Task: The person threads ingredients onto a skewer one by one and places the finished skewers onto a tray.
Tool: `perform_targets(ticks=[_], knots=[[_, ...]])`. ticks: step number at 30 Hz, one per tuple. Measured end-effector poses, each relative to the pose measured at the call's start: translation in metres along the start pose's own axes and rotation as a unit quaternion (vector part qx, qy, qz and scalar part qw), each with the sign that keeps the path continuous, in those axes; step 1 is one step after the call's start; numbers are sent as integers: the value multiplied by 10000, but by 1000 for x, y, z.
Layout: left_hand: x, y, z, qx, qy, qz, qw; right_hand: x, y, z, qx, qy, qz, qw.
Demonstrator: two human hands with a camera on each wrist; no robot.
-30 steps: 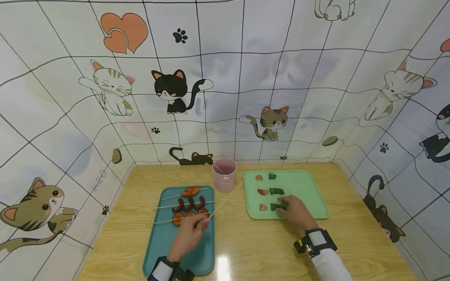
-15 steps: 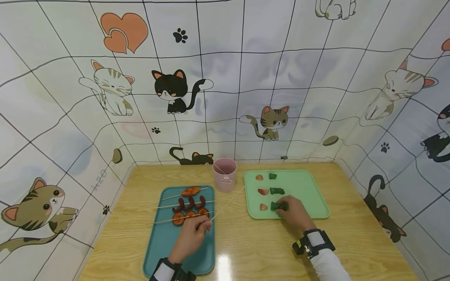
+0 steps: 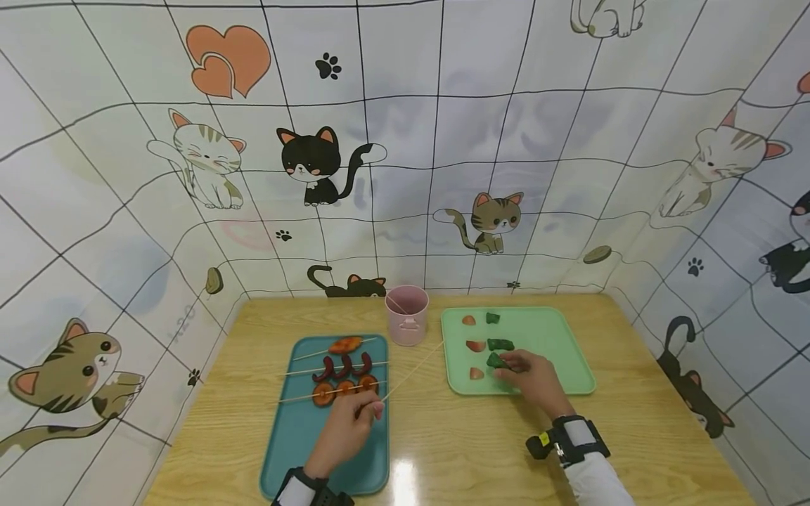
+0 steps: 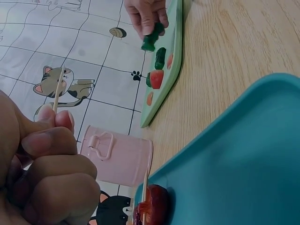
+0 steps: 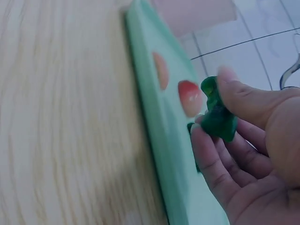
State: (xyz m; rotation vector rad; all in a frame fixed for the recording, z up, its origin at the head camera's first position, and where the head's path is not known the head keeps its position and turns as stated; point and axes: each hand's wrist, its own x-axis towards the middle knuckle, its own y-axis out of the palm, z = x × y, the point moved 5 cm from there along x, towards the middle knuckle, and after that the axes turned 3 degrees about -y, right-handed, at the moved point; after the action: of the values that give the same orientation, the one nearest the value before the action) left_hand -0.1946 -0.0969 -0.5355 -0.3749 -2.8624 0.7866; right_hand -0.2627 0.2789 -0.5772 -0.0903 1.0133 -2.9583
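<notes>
My left hand [image 3: 342, 430] is over the blue tray [image 3: 297, 457], its fingers curled and pinching a thin wooden skewer [image 3: 414, 367] that slants up toward the green tray [image 3: 572, 369]. Nothing is threaded on the visible length of that skewer. Above the green tray, my right hand [image 3: 536, 383] grips a dark green pepper-like piece [image 5: 219, 112] between thumb and fingers, raised off the tray in the right wrist view. Still lying on the green tray are another long green piece [image 3: 500, 344], a small green piece [image 3: 492, 318] and reddish wedges, one of them the middle red wedge [image 3: 475, 346].
Three loaded skewers lie across the blue tray: a browned wing-like piece [image 3: 346, 344], dark red curved sausages [image 3: 346, 364] and round brown slices [image 3: 323, 395]. A pink cup [image 3: 405, 330] with a stick inside stands between the trays at the back, near the cat-patterned cloth wall [image 3: 405, 246].
My right hand has closed on the nearest green piece and lifted it from the green tray. The left hand keeps the skewer almost where it was.
</notes>
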Motion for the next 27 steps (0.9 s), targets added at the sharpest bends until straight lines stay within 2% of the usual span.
perform_targets(ticks=[5, 9, 14, 17, 24, 27], knots=[[-1, 1, -1, -31, 14, 92, 10000, -2, 2, 6, 993, 142, 115, 9949], [-3, 3, -4, -45, -3, 223, 9997, -4, 1, 18, 1942, 292, 224, 9803], [-6, 6, -11, -105, 19, 392, 9992, -5, -2, 37, 2632, 360, 371, 9634], [-8, 7, -17, -93, 134, 436, 9989, -8, -2, 50, 3032, 441, 432, 9509], [-10, 10, -28, -28, 413, 449, 9981, -12, 2, 80, 4129, 400, 510, 9085], [-9, 11, -29, -72, 432, 437, 9981, -16, 5, 91, 4269, 354, 641, 9013]])
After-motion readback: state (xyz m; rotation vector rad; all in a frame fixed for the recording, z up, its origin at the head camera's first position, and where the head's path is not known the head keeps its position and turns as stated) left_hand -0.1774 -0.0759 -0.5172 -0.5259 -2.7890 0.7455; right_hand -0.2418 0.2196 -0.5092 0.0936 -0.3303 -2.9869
